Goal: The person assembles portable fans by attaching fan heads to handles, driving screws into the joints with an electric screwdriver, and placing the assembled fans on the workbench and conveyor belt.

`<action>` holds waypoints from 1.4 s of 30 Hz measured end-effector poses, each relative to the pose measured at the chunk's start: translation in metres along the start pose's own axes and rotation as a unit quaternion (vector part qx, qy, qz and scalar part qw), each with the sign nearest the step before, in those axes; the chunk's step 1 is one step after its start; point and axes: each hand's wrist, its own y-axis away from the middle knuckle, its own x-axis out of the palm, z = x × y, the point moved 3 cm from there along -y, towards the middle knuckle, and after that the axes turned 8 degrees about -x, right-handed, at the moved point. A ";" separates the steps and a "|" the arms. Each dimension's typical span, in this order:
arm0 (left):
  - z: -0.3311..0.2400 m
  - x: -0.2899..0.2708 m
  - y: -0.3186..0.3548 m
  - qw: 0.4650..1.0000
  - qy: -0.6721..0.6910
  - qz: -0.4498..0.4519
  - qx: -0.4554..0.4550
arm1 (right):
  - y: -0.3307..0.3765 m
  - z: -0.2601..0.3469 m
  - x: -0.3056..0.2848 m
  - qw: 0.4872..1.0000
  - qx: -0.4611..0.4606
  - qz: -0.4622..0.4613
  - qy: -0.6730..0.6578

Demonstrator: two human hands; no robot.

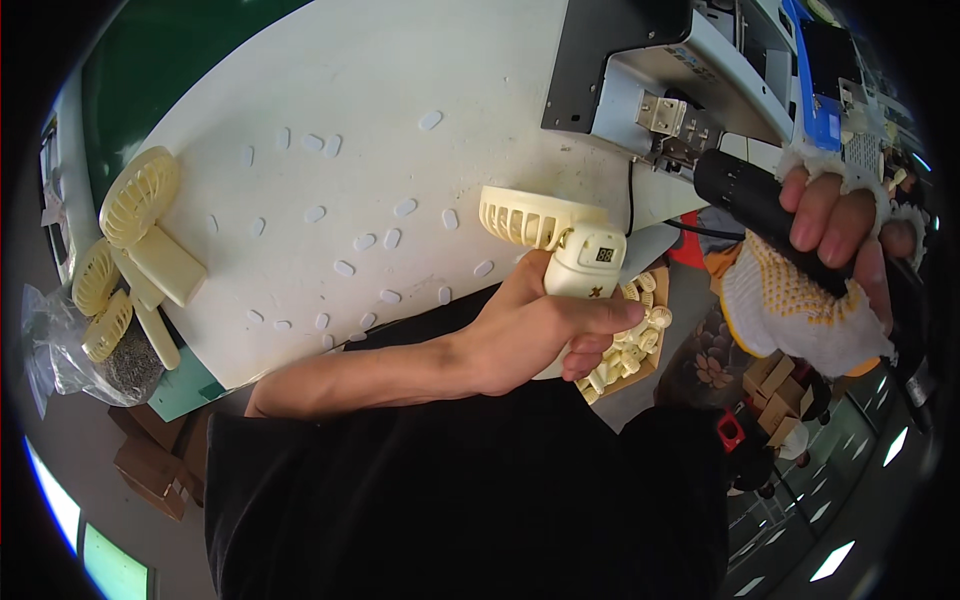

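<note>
In front of me, my left hand (540, 325) is closed around a cream handheld fan (585, 265). The fan's round slotted head points up and left, and a small dark display with digits shows on its body. At the right, my right hand (835, 225) wears a white knit glove with yellow dots that leaves the fingers bare. Those fingers wrap around a black electric screwdriver (745, 190), held apart from the fan. What its tip touches, if anything, I cannot make out.
Many small white oval pieces (404, 207) lie scattered across the white table (330, 70). Several cream fans (140, 195) rest at its left edge, by a plastic bag (130, 365) of tiny dark parts. A metal-and-black machine (650, 80) stands back right; below, a cardboard box (650, 365) holds cream parts.
</note>
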 end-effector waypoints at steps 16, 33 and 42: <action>-0.002 -0.002 0.000 0.999 0.030 -0.016 0.006 | 0.003 0.076 0.053 0.992 0.009 0.028 0.122; 0.002 -0.003 -0.006 1.000 0.002 0.004 0.023 | 0.007 0.072 0.077 0.985 0.060 -0.043 0.159; 0.001 -0.005 -0.007 0.999 -0.016 0.005 0.035 | -0.002 0.064 0.069 0.986 0.097 0.036 0.131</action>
